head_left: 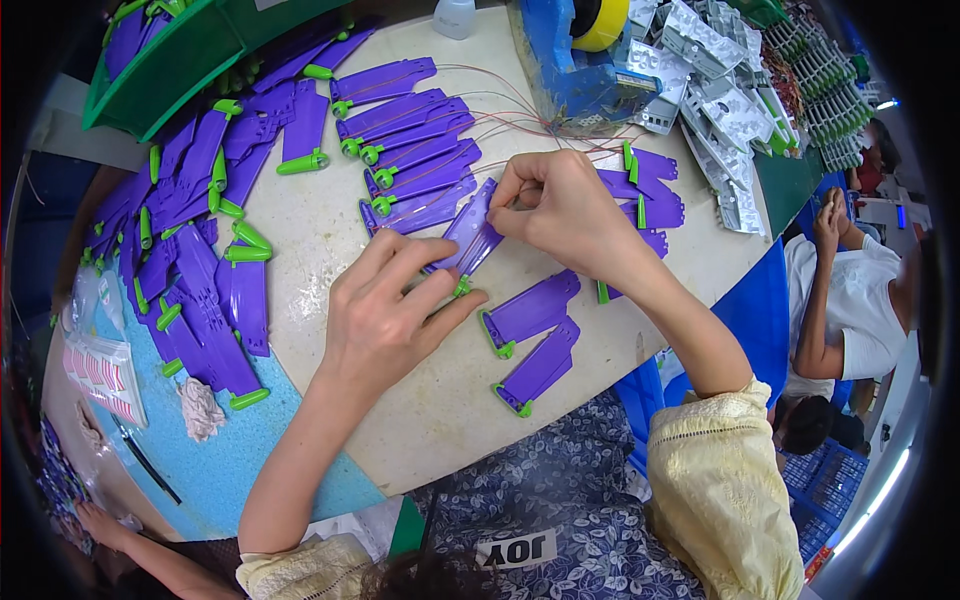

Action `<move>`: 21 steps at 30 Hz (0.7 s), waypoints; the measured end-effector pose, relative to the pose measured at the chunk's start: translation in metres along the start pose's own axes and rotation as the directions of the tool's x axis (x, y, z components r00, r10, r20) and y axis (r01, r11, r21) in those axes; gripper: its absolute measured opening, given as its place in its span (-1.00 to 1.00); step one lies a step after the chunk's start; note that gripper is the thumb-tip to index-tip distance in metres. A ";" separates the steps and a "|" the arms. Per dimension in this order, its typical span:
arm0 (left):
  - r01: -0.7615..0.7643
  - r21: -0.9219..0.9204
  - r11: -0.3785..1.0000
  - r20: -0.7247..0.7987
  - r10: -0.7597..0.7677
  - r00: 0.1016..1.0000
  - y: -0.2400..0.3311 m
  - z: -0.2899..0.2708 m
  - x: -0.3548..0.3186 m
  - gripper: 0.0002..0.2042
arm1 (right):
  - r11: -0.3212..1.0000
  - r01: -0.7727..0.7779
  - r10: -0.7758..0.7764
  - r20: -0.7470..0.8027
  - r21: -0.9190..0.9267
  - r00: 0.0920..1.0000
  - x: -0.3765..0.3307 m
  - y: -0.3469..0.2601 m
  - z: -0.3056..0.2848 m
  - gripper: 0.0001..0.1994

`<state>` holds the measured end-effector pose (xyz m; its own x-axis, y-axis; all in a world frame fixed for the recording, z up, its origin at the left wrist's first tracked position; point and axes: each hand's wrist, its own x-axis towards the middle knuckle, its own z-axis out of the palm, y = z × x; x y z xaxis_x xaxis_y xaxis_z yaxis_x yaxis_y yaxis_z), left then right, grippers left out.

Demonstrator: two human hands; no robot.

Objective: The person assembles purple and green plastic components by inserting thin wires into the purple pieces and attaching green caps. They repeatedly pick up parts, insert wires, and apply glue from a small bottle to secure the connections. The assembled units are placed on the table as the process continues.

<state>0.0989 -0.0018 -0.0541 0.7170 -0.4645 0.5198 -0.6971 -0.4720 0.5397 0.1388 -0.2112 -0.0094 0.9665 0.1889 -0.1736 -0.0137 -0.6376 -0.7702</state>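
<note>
Between hands (385,312) (565,212), glossy purple panel (469,228); green end (462,287)

A white bottle (455,18) stands at the far edge of the table (310,310), left of a blue dispenser (558,88) carrying a yellow roll (604,25). Pale grey parts (703,50) heap toward the far right corner; toward the left edge lies a crumpled wad (202,410).

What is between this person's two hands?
In the head view, a green-ended purple piece lies there; the left hand holds it, the right hand is at its far end.
</note>
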 end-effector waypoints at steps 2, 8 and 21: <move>-0.032 -0.024 0.999 0.075 0.034 0.997 -0.003 -0.003 0.005 -0.71 | 0.999 -0.004 0.003 -0.037 -0.038 0.999 -0.004 0.001 0.001 -0.88; 0.001 0.034 0.999 0.192 -0.007 0.981 0.006 -0.011 0.014 -0.71 | 0.723 0.533 -0.668 -0.248 -0.439 0.701 -0.020 -0.001 -0.038 -0.66; 0.048 -0.003 0.999 0.125 -0.047 0.991 0.004 -0.002 0.011 -0.25 | 0.704 -0.145 0.382 -0.199 0.695 0.903 -0.011 0.005 -0.088 -0.82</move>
<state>0.1041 -0.0078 -0.0449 0.7426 -0.5319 0.4070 -0.6622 -0.4916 0.5655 0.1507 -0.2826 0.0427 0.9181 -0.2216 -0.3287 -0.3276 0.0429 -0.9438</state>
